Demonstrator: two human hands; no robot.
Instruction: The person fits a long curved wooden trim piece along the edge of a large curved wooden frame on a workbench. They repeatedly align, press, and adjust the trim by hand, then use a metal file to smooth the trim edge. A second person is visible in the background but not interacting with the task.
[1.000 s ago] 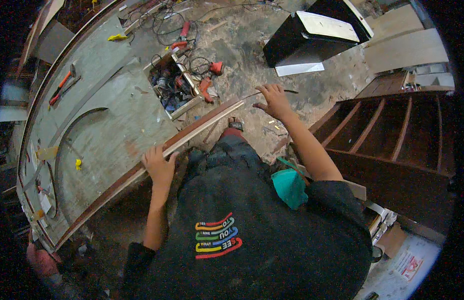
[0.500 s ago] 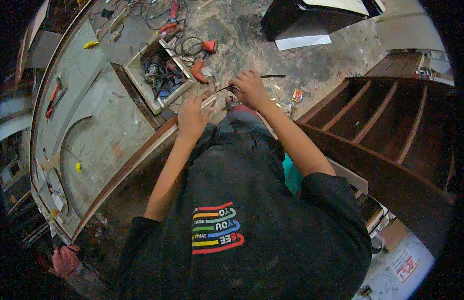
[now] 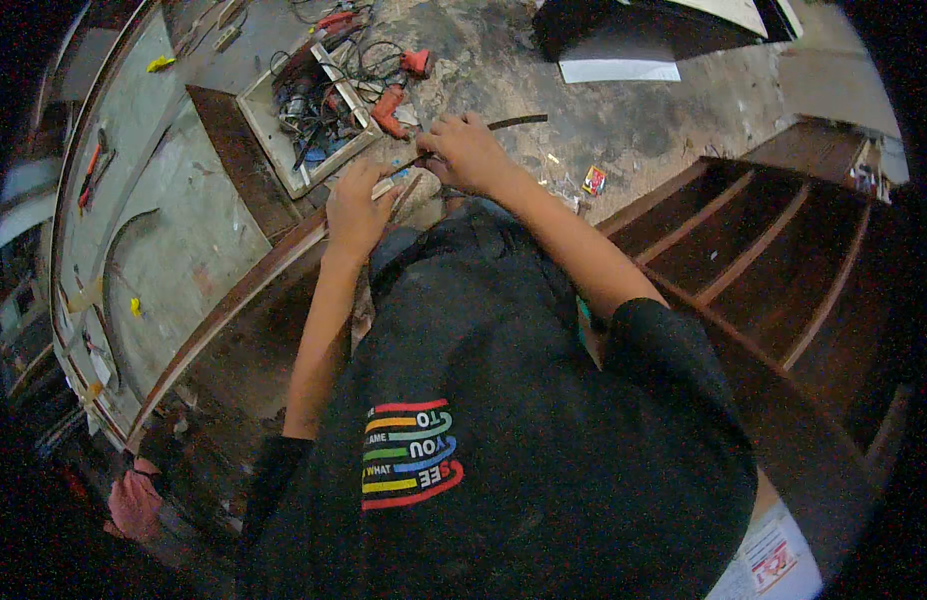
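A thin dark strip [image 3: 520, 121], slightly curved, sticks out to the right past my right hand [image 3: 470, 152], whose fingers are closed around it. The strip runs on leftward across the gap to my left hand [image 3: 355, 212]. That hand is also closed, its fingertips at the strip's left end. A short pale piece [image 3: 383, 187], like a wood stick, shows by the left thumb; whether it is gripped cannot be told. Below my left hand runs the brown edge [image 3: 238, 300] of a large grey panel [image 3: 208, 235].
Beyond my left hand stands a box [image 3: 301, 186] of tangled cords and tools, with an orange power drill [image 3: 388, 112] beside it. Orange-handled pliers [image 3: 90, 175] lie on the panel. A dark slatted wooden frame [image 3: 753, 250] is at right, a black cabinet [image 3: 633, 35] at far right.
Both hands have shifted left and slightly farther away in the picture, still along the strip. The surroundings have also shifted in view, with the box and panel farther left.
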